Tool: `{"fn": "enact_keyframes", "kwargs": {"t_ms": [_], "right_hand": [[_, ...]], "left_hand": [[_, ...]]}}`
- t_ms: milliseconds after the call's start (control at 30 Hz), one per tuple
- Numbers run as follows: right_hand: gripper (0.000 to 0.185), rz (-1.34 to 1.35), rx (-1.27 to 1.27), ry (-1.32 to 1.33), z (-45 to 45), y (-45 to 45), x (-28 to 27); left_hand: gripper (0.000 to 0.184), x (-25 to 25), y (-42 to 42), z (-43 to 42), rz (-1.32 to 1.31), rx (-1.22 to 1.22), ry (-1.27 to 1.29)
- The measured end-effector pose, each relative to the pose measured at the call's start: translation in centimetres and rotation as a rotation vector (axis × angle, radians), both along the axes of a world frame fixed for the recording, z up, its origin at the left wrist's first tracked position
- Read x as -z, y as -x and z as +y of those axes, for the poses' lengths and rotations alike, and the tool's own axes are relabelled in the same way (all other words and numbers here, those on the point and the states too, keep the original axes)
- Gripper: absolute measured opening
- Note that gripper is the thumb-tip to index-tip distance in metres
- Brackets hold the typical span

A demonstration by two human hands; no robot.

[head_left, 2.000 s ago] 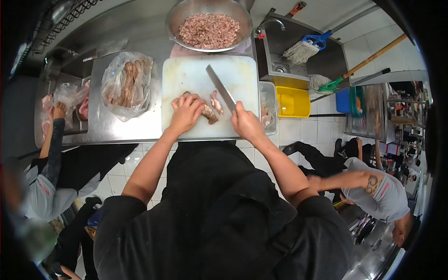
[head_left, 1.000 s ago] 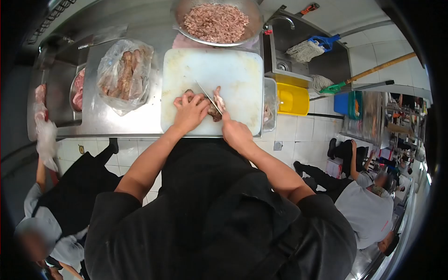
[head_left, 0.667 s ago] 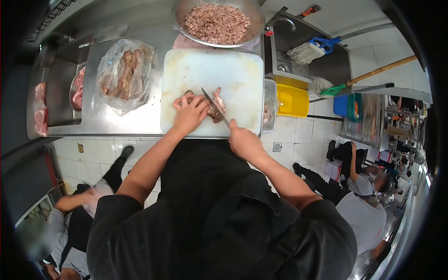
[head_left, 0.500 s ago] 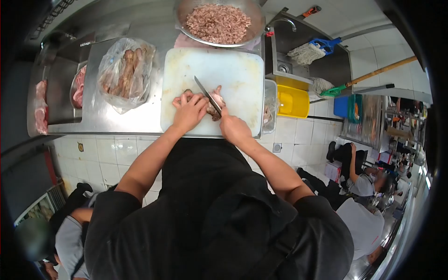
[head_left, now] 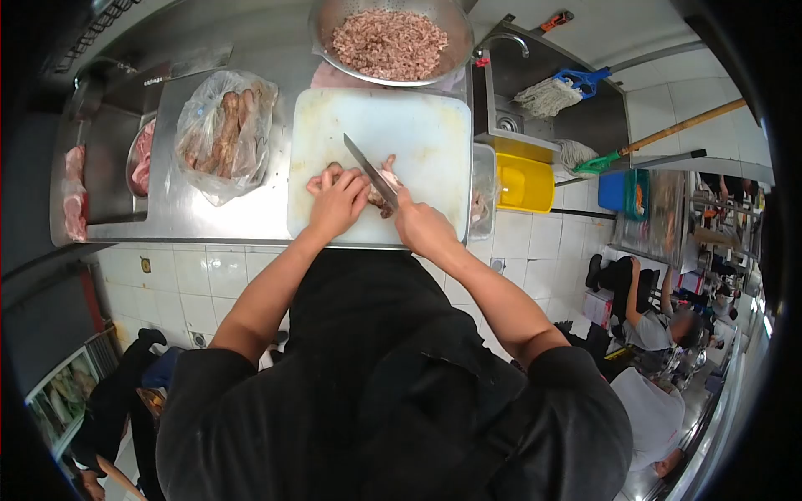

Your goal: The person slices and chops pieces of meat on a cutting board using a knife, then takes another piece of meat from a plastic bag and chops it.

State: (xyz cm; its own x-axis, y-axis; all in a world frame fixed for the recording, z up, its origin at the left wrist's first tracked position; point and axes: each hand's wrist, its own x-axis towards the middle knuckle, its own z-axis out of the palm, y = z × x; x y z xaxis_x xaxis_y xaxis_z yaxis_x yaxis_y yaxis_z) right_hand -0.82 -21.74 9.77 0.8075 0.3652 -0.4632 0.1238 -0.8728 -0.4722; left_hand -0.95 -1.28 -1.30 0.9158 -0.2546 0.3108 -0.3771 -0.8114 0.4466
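On the white cutting board [head_left: 418, 125], my left hand [head_left: 338, 203] presses down on a piece of meat [head_left: 378, 200] with its fingers bent over it. The meat's right end sticks out beside the fingers, and its underside is hidden. My right hand [head_left: 424, 224] grips a knife [head_left: 366, 167] by the handle, with the blade slanting up and left across the meat, close to my left fingertips. A small pale scrap of meat [head_left: 390, 175] lies against the right side of the blade.
A steel colander [head_left: 464, 52] of chopped meat stands behind the board. Left are a plastic bag of long meat pieces [head_left: 225, 138] and a sink [head_left: 113, 188] with raw meat beside it. Right are a clear container [head_left: 483, 209], a yellow bin [head_left: 525, 181] and mops. Other people stand on both sides.
The knife has swung left and down from beside the scrap onto the meat, and my right hand came closer to my left. The person at the left has moved away from the sink.
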Motion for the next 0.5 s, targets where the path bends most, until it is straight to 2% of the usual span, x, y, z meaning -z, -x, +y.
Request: {"fn": "enact_keyframes", "kwargs": {"t_ms": [167, 200, 267, 500], "right_hand": [[0.031, 0.106, -0.047, 0.065, -1.4, 2.4, -2.1], [0.031, 0.112, -0.052, 0.065, -0.7, 2.2, -0.2], [0.034, -0.049, -0.012, -0.041, 0.8, 1.4, 4.9], [0.043, -0.06, 0.047, -0.048, 0.5, 0.6, 2.4]], "left_hand": [[0.023, -0.6, 0.2, 0.1, 0.006, -0.002, -0.015], [0.022, -0.6, 0.4, 0.1, -0.013, 0.008, -0.013], [0.022, 0.2, 0.5, 0.0, 0.016, 0.01, 0.03], [0.021, -0.4, 0.5, 0.1, -0.042, 0.026, 0.054]]}}
